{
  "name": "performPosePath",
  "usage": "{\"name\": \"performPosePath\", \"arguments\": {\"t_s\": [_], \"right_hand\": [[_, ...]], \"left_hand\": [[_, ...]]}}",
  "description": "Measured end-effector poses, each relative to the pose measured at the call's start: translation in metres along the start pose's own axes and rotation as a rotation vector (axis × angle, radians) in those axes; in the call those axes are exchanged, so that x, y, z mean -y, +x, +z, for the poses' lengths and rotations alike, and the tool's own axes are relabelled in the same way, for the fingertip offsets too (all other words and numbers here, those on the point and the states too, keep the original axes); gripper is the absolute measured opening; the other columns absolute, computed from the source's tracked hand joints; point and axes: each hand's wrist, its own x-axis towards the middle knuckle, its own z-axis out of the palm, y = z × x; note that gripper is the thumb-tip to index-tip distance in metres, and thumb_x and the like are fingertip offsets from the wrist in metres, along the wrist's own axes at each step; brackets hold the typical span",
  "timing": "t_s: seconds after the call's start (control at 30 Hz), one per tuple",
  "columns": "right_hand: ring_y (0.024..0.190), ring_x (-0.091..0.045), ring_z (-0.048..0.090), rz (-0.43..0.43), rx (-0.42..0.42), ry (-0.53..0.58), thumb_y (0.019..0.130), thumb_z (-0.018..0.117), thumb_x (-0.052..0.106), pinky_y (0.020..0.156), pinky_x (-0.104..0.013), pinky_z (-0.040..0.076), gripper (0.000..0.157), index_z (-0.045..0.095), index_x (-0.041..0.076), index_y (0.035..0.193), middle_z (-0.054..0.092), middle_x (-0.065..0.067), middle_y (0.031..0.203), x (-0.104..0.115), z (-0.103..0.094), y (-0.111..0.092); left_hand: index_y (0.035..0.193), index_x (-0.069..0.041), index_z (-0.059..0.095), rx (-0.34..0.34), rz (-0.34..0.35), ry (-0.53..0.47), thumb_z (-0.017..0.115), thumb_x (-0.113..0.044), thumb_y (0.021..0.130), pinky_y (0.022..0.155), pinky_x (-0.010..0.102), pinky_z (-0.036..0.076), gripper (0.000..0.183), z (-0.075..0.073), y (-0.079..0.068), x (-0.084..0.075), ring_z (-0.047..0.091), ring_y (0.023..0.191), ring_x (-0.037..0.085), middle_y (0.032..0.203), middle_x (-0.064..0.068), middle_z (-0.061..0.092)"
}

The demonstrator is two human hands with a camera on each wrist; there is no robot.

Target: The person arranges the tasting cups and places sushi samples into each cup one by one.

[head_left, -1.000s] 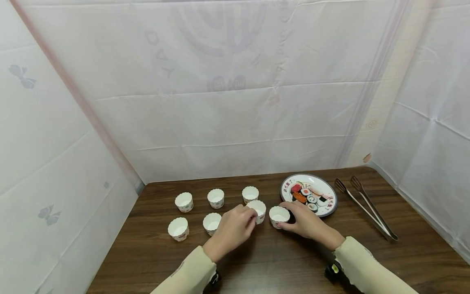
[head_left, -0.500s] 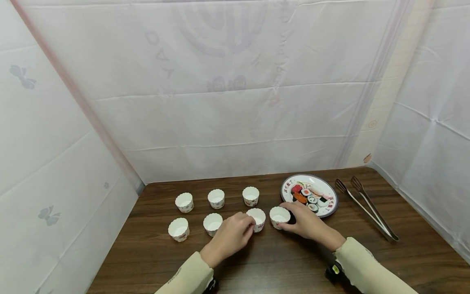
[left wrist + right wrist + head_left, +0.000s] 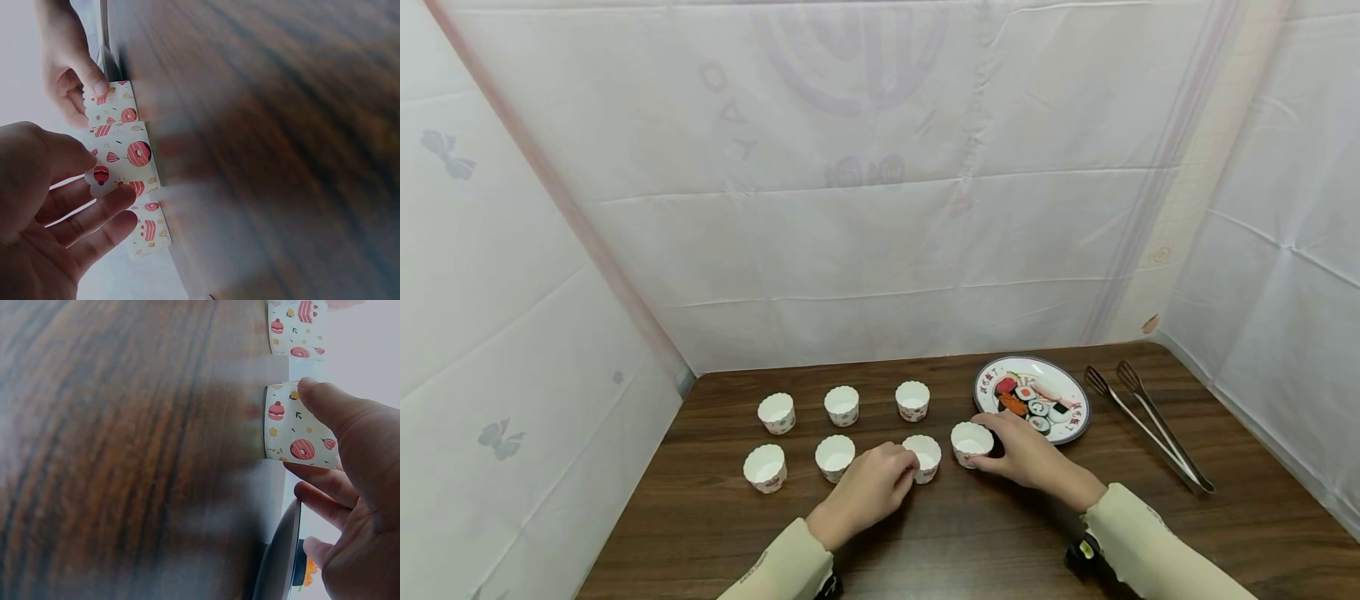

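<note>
My left hand [image 3: 871, 487] pinches a white paper cupcake cup [image 3: 926, 457] at its left side. Pink doughnuts and cakes are printed on that cup's wall in the left wrist view. Right of it, my right hand [image 3: 1028, 452] grips a second cupcake cup [image 3: 972, 442] between thumb and fingers, the thumb [image 3: 334, 409] lying on its printed side. Both cups stand upright on the table with a small gap between them. Left of my left hand is another cupcake cup [image 3: 834, 457], with one more cup [image 3: 765, 467] at the row's left end.
A back row holds a left cup [image 3: 777, 412], a middle cup [image 3: 842, 405] and a right cup [image 3: 912, 400]. A plate [image 3: 992, 372] of sushi pieces sits behind my right hand. Metal tongs [image 3: 1157, 429] lie at the right. White cloth [image 3: 880, 250] hangs behind the brown table [image 3: 700, 533].
My left hand has drawn its cupcake cup toward me, away from the back row, so it lines up more with the front cups. My right hand stays on its cup, almost still.
</note>
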Motion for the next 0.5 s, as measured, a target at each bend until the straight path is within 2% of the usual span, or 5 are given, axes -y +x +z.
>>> {"name": "performPosePath", "arguments": {"t_s": [0.2, 0.5], "right_hand": [[0.111, -0.026, 0.064, -0.007, 0.02, -0.012, 0.087, 0.083, 0.04, 0.093, -0.048, 0.053, 0.058, 0.065, 0.006, 0.131, 0.069, -0.008, 0.12, 0.0015, -0.002, 0.002], [0.111, -0.029, 0.065, -0.035, 0.039, -0.044, 0.088, 0.083, 0.035, 0.09, -0.049, 0.054, 0.058, 0.063, 0.006, 0.134, 0.068, -0.012, 0.121, 0.0064, -0.0084, 0.006]], "left_hand": [[0.087, -0.014, 0.069, 0.029, -0.009, -0.004, 0.072, -0.005, 0.092, 0.066, 0.023, 0.051, 0.01, -0.0011, -0.0012, 0.0006, 0.06, 0.077, 0.008, 0.083, -0.007, 0.064], [0.089, -0.013, 0.069, 0.033, 0.013, -0.019, 0.072, -0.003, 0.091, 0.067, 0.023, 0.051, 0.011, -0.0012, -0.0002, 0.0017, 0.06, 0.078, 0.009, 0.084, -0.006, 0.064]]}}
